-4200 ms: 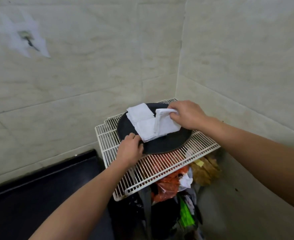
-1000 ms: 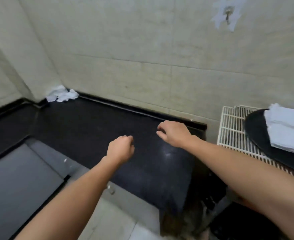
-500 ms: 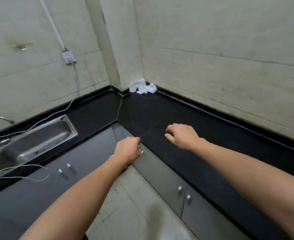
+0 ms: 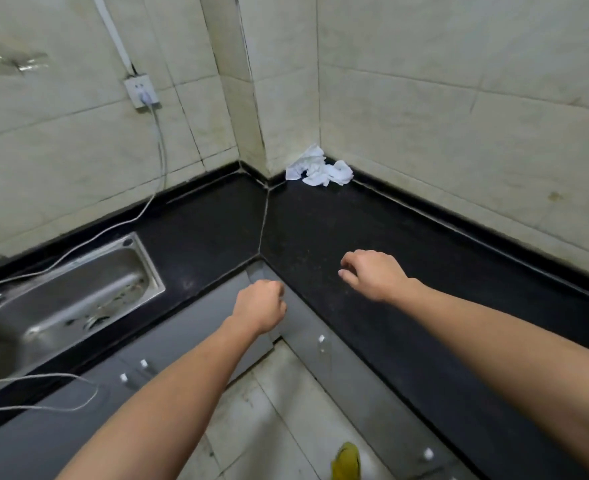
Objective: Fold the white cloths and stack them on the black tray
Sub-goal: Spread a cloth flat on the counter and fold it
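A crumpled heap of white cloths (image 4: 319, 169) lies unfolded in the far corner of the black speckled stone table (image 4: 321, 230), pushed against the pale tiled wall (image 4: 424, 98) where the two runs of the table meet. Nearer the camera and well apart from the heap, the person's bare right grip (image 4: 372, 275) hovers over the right run of the table, palm down, its fingers loosely bent and holding nothing. The bare left grip (image 4: 260, 306) is just beside the inner corner of the table's front edge, its fingers curled under into a loose fist, also holding nothing. Both forearms reach in from the bottom of the view. Below the table's edge run grey cabinet doors (image 4: 338, 375) with small pale knobs. On the left run a rectangular stainless steel sink (image 4: 68, 299) is set into the table. Above it a white wall socket (image 4: 142, 93) has a thin white cable (image 4: 161, 150) hanging from it down to the table beside the sink. A small yellow object (image 4: 346, 462), too blurred to tell what it is, sits on the pale tiled floor (image 4: 269, 427).
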`<state>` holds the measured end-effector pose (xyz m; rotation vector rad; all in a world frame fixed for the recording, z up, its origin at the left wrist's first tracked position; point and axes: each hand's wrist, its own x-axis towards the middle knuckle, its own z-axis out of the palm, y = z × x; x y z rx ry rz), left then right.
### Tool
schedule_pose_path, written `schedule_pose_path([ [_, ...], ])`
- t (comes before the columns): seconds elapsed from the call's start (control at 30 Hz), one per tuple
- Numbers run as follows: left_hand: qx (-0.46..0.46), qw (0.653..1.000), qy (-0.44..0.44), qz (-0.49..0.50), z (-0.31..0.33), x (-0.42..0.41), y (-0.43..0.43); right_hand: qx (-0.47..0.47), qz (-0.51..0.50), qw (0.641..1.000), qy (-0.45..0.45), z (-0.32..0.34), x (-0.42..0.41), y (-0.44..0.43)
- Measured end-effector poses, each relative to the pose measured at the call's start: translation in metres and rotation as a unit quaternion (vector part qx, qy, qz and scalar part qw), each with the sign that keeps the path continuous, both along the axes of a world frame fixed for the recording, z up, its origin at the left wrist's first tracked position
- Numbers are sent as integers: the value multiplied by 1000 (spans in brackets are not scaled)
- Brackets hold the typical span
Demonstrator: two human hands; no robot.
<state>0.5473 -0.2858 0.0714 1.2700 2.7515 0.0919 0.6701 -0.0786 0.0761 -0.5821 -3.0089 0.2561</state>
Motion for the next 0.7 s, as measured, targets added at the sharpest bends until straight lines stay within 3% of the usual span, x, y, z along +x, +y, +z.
schedule_pose_path([
  [0.43, -28, 999, -32, 11, -6, -194, 114, -67, -16, 997, -39, -26, -192, 117],
  [0.7, -16, 997, -66, -39, -24, -309, 176, -63, -96, 991, -73, -52, -282, 178],
])
